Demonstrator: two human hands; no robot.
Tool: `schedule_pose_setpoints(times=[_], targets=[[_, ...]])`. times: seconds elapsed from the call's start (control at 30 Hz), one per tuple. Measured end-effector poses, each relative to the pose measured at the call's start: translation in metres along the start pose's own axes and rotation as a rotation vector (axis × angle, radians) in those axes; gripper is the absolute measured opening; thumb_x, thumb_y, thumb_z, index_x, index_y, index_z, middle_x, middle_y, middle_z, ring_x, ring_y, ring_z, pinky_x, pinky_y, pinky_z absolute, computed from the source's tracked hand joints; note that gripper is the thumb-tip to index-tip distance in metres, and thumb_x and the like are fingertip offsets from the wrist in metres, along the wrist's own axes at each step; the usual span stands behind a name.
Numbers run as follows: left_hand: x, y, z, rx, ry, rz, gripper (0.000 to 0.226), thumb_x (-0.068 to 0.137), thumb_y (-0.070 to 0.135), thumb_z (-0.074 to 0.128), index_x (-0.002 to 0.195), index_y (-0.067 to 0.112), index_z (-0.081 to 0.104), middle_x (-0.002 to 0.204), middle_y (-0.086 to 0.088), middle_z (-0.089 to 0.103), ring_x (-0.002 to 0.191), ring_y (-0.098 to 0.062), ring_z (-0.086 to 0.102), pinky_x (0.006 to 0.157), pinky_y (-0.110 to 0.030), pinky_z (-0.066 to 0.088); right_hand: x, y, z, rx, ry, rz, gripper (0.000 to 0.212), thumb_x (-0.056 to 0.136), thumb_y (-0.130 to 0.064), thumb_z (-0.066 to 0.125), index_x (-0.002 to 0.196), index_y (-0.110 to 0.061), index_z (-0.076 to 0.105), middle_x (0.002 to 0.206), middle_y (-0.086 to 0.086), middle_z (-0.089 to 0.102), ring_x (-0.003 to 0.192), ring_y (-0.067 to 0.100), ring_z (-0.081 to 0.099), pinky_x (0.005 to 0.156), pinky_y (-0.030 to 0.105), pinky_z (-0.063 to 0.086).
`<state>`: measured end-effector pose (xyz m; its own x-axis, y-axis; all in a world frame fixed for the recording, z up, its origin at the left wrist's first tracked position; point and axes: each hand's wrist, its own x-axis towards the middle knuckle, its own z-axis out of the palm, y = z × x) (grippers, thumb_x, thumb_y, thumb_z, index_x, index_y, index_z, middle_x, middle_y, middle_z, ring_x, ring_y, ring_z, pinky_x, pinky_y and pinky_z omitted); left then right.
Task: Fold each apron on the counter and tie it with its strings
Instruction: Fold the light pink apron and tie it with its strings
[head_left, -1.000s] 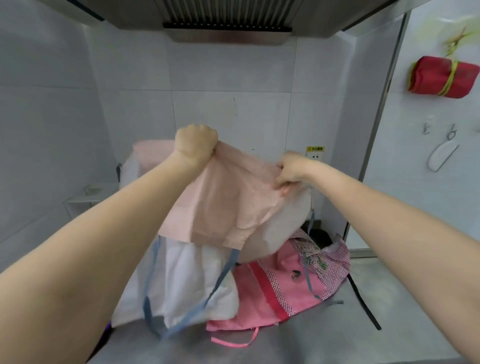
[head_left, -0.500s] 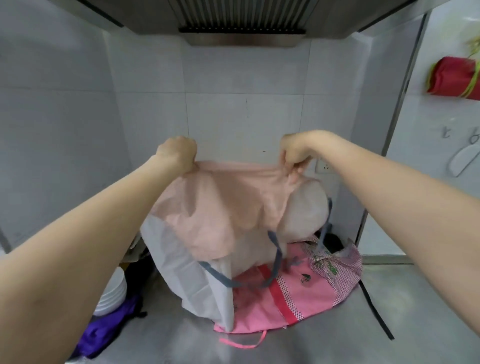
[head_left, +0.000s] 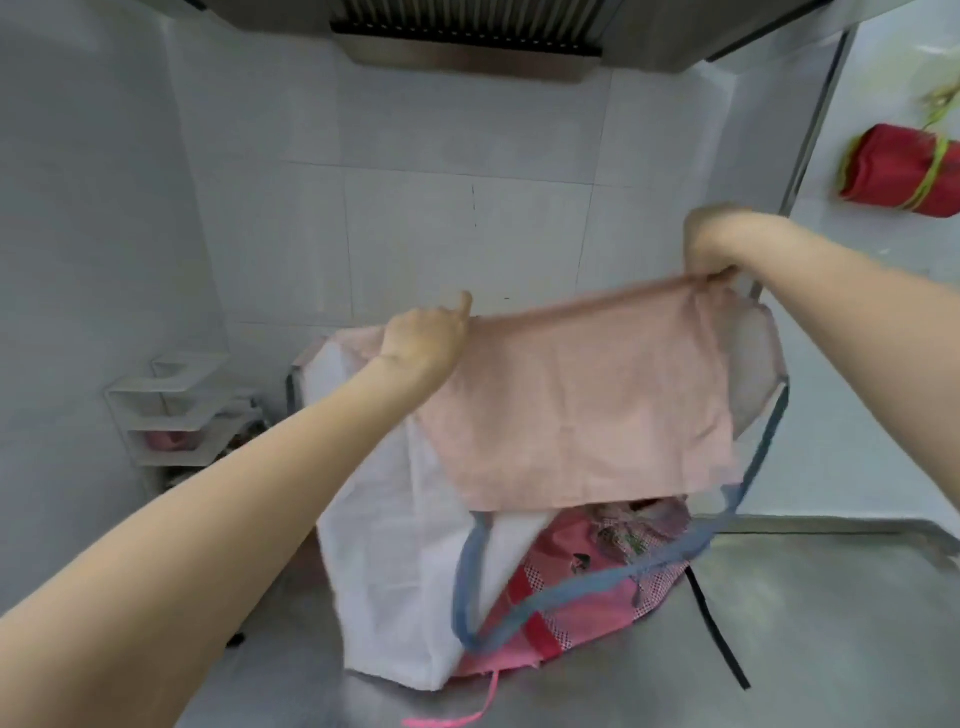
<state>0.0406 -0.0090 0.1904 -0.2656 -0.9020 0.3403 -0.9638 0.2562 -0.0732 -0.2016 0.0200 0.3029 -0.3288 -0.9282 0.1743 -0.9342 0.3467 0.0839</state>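
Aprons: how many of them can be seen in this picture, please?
2, plus one likely: the peach apron held up by the left hand and right hand; the pink apron on the counter beneath; a red roll on the wall. Others may be hidden.

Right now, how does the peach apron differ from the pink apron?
The peach apron hangs in the air, stretched between the left hand and right hand; the pink apron lies crumpled on the counter. Peach looks plain; pink has checked panels. Both are unfolded.
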Motion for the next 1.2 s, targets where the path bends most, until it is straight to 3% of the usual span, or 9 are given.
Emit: schedule_pose_setpoints(times=[0.1,0.2,0.3,0.43,0.5,0.63,0.9,1.03,1.2], targets=[[0.010,0.020,0.008,-0.225,-0.117,0.109,0.016,0.096,0.013,0.042,0.110,0.007,0.047,0.110,-0.019,0.059,0.102,-0.035,0.058,0.073,-0.037,0.045,0.022,-0.007,-0.002,0.049,0.489,-0.017,0.029,0.084,0.018,0.040,0.111,0.020,0.050,0.111,0.039,0.054,0.104,0.049,0.054,0.089,0.051,0.044],[0.004,0.028,0.033,-0.887,-0.647,0.129,0.014,0.098,0.016,0.045,0.104,0.005,0.050,0.092,-0.018,0.066,0.073,-0.024,0.069,0.066,-0.031,0.057,0.033,-0.030,0.012,0.003,0.636,-0.133,0.033,0.086,0.014,0.036,0.117,0.014,0.048,0.115,0.033,0.050,0.106,0.051,0.052,0.085,0.053,0.044],[-0.002,0.022,0.090,-1.145,-0.867,-0.019,0.024,0.100,0.017,0.041,0.116,0.000,0.047,0.097,-0.026,0.067,0.054,-0.012,0.068,0.053,-0.019,0.056,0.099,-0.076,0.077,0.056,0.447,-0.274,0.032,0.088,0.007,0.039,0.116,0.007,0.051,0.117,0.028,0.051,0.107,0.046,0.050,0.086,0.048,0.042],[-0.025,0.000,0.184,-1.125,-0.973,-0.334,0.020,0.100,0.013,0.037,0.111,-0.004,0.042,0.093,-0.033,0.063,0.046,-0.010,0.066,0.042,-0.016,0.051,0.257,-0.135,0.261,0.151,0.150,-0.391,0.047,0.084,-0.069,0.037,0.102,-0.030,0.055,0.114,0.001,0.054,0.085,0.033,0.049,0.090,0.053,0.045],[-0.042,-0.013,0.223,-1.076,-1.014,-0.460,0.024,0.099,0.009,0.034,0.115,-0.007,0.042,0.096,-0.035,0.065,0.052,-0.010,0.068,0.044,-0.017,0.053,0.179,-0.191,0.291,0.262,-0.078,-0.514,0.033,0.092,-0.037,0.049,0.118,-0.018,0.054,0.130,0.007,0.045,0.111,0.032,0.050,0.099,0.038,0.040],[-0.079,-0.041,0.279,-0.920,-1.109,-0.639,0.032,0.095,0.008,0.034,0.115,-0.014,0.047,0.085,-0.025,0.069,0.049,-0.011,0.066,0.050,-0.020,0.056,0.065,-0.244,0.328,0.284,-0.413,-0.778,0.072,0.086,0.002,0.048,0.150,-0.014,0.017,0.158,0.010,0.004,0.146,0.024,0.005,0.117,0.029,0.010],[-0.097,-0.050,0.314,-0.681,-1.230,-0.648,0.032,0.094,0.008,0.038,0.123,-0.005,0.043,0.079,-0.013,0.062,0.041,-0.011,0.062,0.037,-0.017,0.047,0.026,-0.169,0.422,0.120,-0.736,-0.477,0.055,0.094,-0.033,0.044,0.144,-0.013,0.031,0.145,0.013,0.034,0.126,0.029,0.042,0.102,0.031,0.039],[-0.091,-0.046,0.316,-0.434,-1.152,-0.566,0.044,0.091,0.007,0.040,0.134,0.000,0.037,0.117,-0.016,0.058,0.086,-0.027,0.069,0.066,-0.029,0.058,0.005,-0.122,0.431,0.219,-0.586,-0.228,0.046,0.091,-0.037,0.048,0.132,-0.015,0.041,0.133,0.016,0.041,0.120,0.033,0.044,0.099,0.036,0.041],[-0.096,-0.032,0.331,-0.260,-0.979,-0.247,0.076,0.088,0.014,0.048,0.149,0.017,0.003,0.152,-0.012,0.015,0.137,-0.034,0.027,0.108,-0.041,0.035,-0.008,-0.123,0.434,0.753,-0.669,-0.124,0.044,0.087,-0.011,0.056,0.129,-0.015,0.042,0.116,0.012,0.058,0.097,0.024,0.058,0.078,0.030,0.050]])
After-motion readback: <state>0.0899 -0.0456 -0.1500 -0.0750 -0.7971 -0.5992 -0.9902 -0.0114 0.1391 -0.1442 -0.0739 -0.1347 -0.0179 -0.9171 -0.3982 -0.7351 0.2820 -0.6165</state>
